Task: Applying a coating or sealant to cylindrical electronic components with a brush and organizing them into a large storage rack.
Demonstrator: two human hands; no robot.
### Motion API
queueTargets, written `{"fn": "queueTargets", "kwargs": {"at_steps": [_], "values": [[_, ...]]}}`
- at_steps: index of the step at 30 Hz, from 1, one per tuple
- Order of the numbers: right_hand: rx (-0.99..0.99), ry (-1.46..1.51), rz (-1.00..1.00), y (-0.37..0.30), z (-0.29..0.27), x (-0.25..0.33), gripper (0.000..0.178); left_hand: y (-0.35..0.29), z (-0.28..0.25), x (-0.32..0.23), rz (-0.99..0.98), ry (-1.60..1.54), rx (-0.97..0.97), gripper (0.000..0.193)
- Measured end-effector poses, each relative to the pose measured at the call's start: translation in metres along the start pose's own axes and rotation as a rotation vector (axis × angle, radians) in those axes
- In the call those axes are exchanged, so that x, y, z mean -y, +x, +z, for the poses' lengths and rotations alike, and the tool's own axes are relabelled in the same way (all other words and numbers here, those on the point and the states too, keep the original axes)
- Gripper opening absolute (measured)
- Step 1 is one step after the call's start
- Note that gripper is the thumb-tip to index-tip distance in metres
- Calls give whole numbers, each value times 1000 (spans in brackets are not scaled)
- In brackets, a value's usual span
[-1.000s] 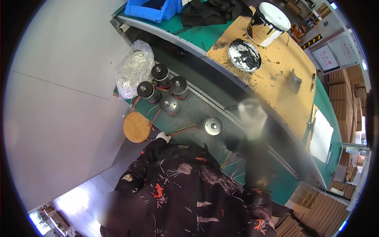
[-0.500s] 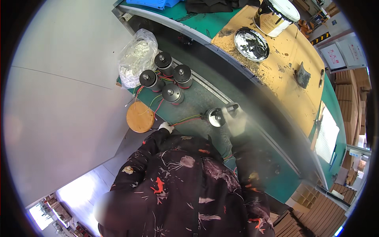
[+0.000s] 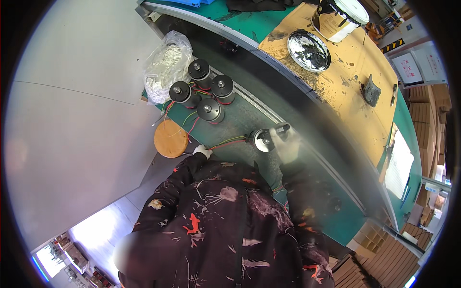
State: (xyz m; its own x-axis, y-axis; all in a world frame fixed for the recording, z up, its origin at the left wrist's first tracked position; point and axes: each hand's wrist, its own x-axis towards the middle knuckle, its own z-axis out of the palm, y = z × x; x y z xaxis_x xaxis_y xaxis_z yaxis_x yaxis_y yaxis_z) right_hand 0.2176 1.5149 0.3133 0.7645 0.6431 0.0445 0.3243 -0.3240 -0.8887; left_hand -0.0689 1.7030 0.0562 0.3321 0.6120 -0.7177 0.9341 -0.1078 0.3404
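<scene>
A motor [image 3: 263,140] stands on the green bench, its top face partly shiny silver and partly black. Yellow-green and red wires [image 3: 228,144] run from it toward my left. My left hand [image 3: 203,151], in a white glove, is closed on the ends of these wires. Over the right side of the motor's top, my right hand [image 3: 288,145], also gloved and smeared by motion, is closed round a dark, stick-like tool [image 3: 283,128]. The tool's working tip is hidden. Several black-topped motors [image 3: 210,111] stand upright in a cluster to the left, with loose wires.
Beside the cluster lie a clear bag [image 3: 168,69] of small pale pieces and a round wooden disc [image 3: 170,139]. A metal rail [image 3: 252,103] edges the bench. Beyond it, a brown board [image 3: 345,96] bears a paint-smeared lid [image 3: 309,51] and a white-lidded bucket [image 3: 338,21].
My right hand has shifted slightly at the motor, still holding the dark tool. My left hand stays on the wires. The whole view has shifted a little.
</scene>
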Motion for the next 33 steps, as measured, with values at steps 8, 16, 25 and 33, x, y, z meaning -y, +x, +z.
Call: {"fn": "queueTargets", "kwargs": {"at_steps": [8,16,25,33], "values": [[2,76,6,-1,4,-5,17,-3,-1,-1,-23,23,5,38],[37,45,39,0,-1,3,17,-7,-6,-8,-4,32,1,39],[-133,197,-111,43,-67,71,15,7,6,4,-1,30,-37,43],[-472,156,-295,147,-132,127,18,19,13,14,10,78,-54,46]]}}
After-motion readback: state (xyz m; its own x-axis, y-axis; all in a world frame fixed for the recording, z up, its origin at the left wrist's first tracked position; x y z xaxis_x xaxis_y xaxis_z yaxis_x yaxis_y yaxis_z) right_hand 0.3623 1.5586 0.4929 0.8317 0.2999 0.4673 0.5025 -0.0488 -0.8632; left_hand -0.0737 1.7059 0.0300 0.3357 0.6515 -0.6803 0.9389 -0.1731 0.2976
